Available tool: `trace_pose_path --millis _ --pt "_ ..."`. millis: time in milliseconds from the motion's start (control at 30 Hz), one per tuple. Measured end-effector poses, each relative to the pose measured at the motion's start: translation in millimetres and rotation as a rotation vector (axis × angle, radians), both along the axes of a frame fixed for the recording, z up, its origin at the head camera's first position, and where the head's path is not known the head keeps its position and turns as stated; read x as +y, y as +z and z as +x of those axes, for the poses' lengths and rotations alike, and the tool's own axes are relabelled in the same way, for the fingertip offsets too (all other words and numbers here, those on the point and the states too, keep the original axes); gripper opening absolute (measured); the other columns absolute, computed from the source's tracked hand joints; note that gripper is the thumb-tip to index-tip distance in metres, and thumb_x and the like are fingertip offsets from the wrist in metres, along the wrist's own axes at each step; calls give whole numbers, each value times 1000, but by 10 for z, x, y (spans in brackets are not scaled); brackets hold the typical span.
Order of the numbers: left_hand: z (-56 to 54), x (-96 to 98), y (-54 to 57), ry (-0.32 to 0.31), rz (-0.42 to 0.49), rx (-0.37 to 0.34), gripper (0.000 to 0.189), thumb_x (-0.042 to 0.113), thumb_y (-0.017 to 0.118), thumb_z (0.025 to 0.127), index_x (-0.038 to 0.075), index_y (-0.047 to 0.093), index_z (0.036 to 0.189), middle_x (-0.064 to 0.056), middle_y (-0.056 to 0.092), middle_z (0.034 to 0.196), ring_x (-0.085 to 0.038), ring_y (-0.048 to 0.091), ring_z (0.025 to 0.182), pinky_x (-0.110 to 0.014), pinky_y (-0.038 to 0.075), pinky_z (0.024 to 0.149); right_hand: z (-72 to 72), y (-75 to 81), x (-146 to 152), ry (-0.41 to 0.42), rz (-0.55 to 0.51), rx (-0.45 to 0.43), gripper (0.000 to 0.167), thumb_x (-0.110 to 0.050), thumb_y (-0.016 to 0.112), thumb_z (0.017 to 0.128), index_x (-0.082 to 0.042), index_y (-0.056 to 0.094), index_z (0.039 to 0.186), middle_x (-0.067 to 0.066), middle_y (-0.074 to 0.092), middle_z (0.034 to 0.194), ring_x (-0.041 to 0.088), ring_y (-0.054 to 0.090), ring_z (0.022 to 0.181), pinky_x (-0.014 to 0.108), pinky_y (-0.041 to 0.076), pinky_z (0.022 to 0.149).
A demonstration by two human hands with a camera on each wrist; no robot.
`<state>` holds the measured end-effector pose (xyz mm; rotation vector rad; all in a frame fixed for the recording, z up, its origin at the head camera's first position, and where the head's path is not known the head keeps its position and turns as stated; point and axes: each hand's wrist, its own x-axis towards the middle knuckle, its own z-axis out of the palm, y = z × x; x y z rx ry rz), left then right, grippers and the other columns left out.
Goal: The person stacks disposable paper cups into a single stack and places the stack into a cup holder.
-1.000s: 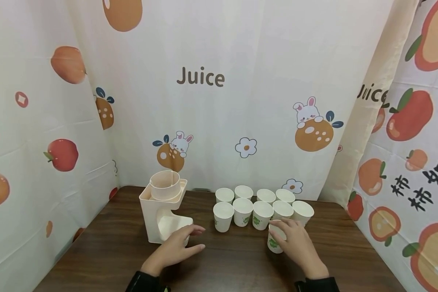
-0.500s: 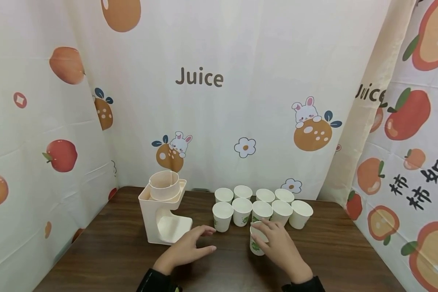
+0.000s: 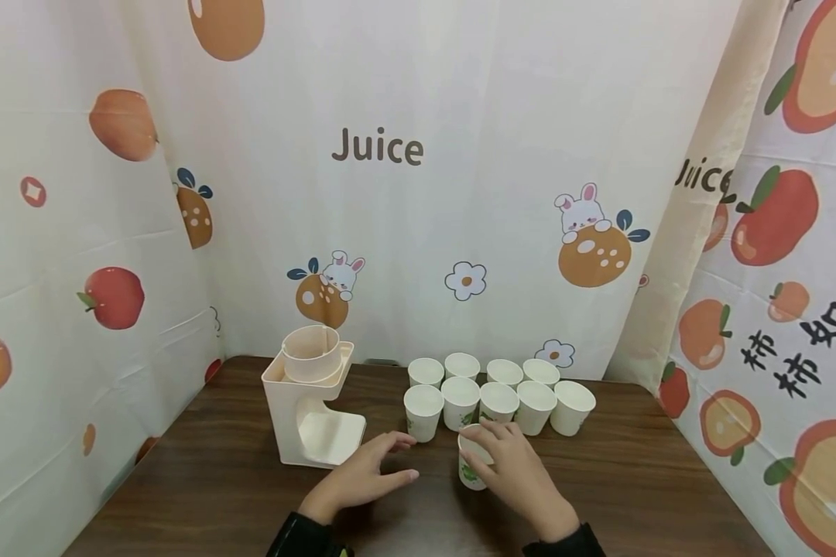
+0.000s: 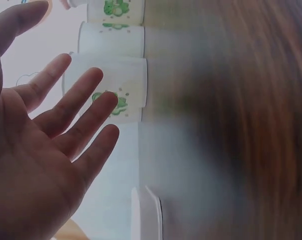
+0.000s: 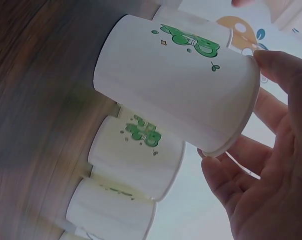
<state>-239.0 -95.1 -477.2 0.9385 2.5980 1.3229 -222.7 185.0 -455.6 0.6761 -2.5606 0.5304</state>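
Note:
In the head view my right hand [image 3: 519,468] grips a white paper cup [image 3: 471,470] near its rim, in front of the other cups. The right wrist view shows green cartoon printing on this paper cup [image 5: 181,82], with the thumb and fingers of my right hand [image 5: 261,165] around the rim. Whether its base touches the table I cannot tell. To the left, my left hand [image 3: 361,477] hovers over the table with fingers spread and holds nothing. Its palm shows in the left wrist view, where the left hand [image 4: 38,155] is apart from the cups behind it.
Several white paper cups [image 3: 498,402] stand upright in two rows behind the held cup. A cream juicer-like stand [image 3: 289,418] with a round cup-shaped top [image 3: 312,356] is at the left. Printed curtains [image 3: 418,232] enclose the brown wooden table [image 3: 641,480].
My right hand has moved left with the paper cup, away from the right end of the rows. My left hand has shifted right, away from the cream stand. The other cups stay put.

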Motion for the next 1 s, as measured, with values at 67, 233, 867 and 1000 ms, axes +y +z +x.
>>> trace_pose_path --millis 67,233,867,1000 --pt "-3 25 -8 -7 3 -5 52 39 66 98 7 54 137 -14 59 132 -31 55 123 -54 46 97 -3 1 -31 14 3 7 27 -31 74 93 -20 73 117 7 68 123 30 58 111 49 50 88" --pt "-16 122 -37 -20 8 -17 55 37 68 97 5 52 139 -14 58 134 -29 55 123 -52 47 96 -8 -9 -120 48 19 16 27 -32 73 93 -21 73 118 9 67 125 29 58 111 48 51 88" --pt "-4 379 -121 -41 185 -154 63 30 77 88 15 48 143 1 56 133 -20 54 120 -47 45 98 71 -17 -382 149 46 36 30 -39 68 97 -22 71 121 5 66 127 27 58 114 46 52 88" --pt "-1 388 -129 -42 186 -159 65 26 79 86 17 48 143 3 57 131 -15 55 116 -40 47 95 84 -4 -408 169 37 22 32 -40 66 97 -21 71 123 7 66 127 26 58 114 46 51 89"
